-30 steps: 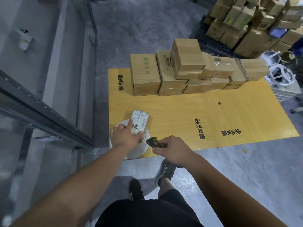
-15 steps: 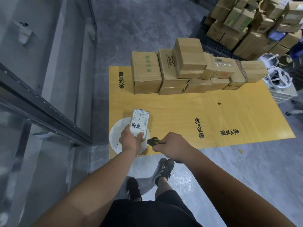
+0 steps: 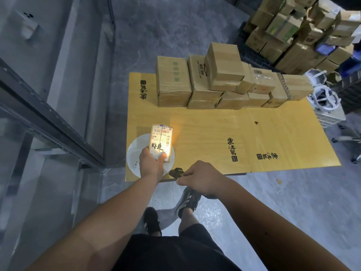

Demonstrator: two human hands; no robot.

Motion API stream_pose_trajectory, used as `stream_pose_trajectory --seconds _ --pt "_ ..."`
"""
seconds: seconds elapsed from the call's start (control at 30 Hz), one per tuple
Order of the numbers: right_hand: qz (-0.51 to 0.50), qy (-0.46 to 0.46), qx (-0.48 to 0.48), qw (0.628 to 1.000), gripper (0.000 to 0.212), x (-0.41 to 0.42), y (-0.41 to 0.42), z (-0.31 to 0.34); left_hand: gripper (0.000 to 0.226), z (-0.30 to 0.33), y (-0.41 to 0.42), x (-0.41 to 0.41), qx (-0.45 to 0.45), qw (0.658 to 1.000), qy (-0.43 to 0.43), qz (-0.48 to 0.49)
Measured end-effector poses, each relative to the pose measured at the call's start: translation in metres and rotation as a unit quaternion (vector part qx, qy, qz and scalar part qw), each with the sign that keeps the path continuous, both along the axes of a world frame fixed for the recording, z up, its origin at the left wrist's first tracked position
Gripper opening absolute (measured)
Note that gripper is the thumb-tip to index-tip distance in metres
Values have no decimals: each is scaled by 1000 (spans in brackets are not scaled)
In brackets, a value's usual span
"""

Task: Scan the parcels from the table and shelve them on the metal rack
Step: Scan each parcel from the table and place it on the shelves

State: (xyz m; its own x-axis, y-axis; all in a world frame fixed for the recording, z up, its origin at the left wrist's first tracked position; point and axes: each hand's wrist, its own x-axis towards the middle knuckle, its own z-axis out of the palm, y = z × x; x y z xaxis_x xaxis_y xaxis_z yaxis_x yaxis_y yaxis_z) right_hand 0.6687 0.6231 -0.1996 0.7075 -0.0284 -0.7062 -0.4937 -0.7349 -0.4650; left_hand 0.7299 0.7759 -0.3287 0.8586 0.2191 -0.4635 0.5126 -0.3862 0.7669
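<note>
- The left hand (image 3: pixel 151 163) grips the near end of a small parcel (image 3: pixel 161 142), thumb on the label face, holding it label-up over the table's (image 3: pixel 214 133) near left corner.
- The right hand (image 3: pixel 203 178) is curled round a dark scanner (image 3: pixel 176 171), just right of the parcel at the table's near edge, its nose turned toward the label.
- A warm glow falls across the parcel's face, so the scan looks to be under way.
- To do it well, I'd say keep the parcel steady and flat to the beam, with the thumb clear of the barcodes at the label's far end.
- A white plate (image 3: pixel 134 159) lies under the parcel at that same corner; whether the parcel touches it I cannot tell.
- A stack of boxes (image 3: pixel 224 79) lines the table's far edge, well apart from the parcel, waiting their turn.
- The metal rack (image 3: pixel 48 114) stands just left of the table; its dark beam runs close to the table's corner and could catch the parcel on the way over.
- More cartons (image 3: pixel 302 30) are heaped beyond the table's far right corner, with a white basket (image 3: pixel 326 112) by its right edge.
</note>
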Motion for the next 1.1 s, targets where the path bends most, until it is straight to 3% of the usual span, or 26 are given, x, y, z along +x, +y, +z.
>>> stream_pose_trajectory --seconds 0.37,0.43,0.53,0.7,0.9,1.03,1.1 --pt "22 10 -1 1000 46 8 -9 14 60 -4 -3 -5 -25 999 -5 30" --pt "21 28 9 999 50 14 -10 21 56 -8 -3 -6 -38 998 -20 48" --pt "16 54 10 998 40 22 -12 33 43 -11 -5 -4 -62 994 -42 83" --pt "30 83 -2 996 44 33 -19 53 42 -15 -8 -3 -65 992 -50 92" --pt "44 65 -22 997 45 36 -25 57 41 -17 -8 -1 -75 991 -52 95" --pt "47 33 25 998 41 28 -23 47 40 -13 -1 -2 -72 989 -35 122" --pt "60 13 39 997 50 24 -19 43 42 -9 5 -3 -67 988 -35 136"
